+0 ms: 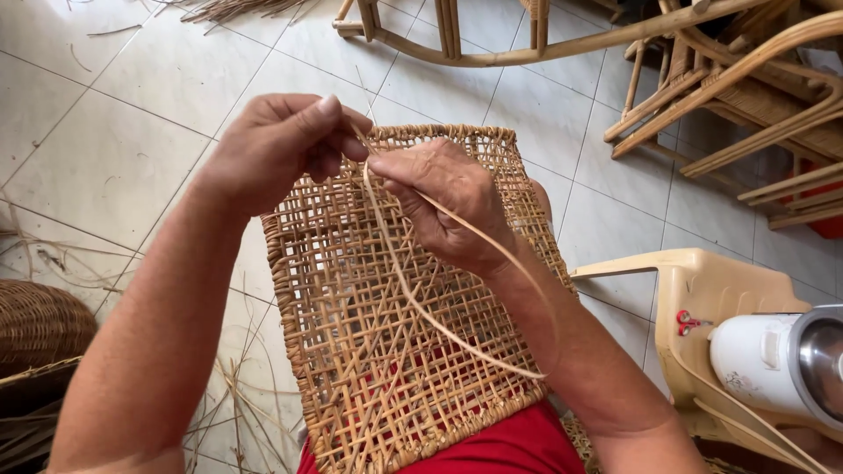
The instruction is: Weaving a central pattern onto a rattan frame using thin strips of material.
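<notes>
Head view, single frame. A tan, open-lattice woven cane panel (413, 298) rested tilted on the lap over red cloth (518, 443), its far edge raised toward the hands, presumably so the mesh faced the eyes.

Left hand (277, 149): fingers closed together, thumb and forefinger pinched on the end of a thin pale cane strand (413, 303) just above the panel's upper edge. The grip looked like one that keeps the strand taut.

Right hand (448, 202): lay directly beside the left, fingertips touching it, fingers curled down onto the lattice; also nipped on the strand near its top, as far as could be told. From there the strand looped down under the right wrist and across the mesh.

Beyond the hands: bent rattan chair frames (720, 79) on pale floor tiles (114, 132). Right of the right forearm: a beige plastic chair (702, 290) carrying a white cooker pot (773, 360). Left of the left forearm: a dark woven basket (39, 325) and loose cane offcuts.
</notes>
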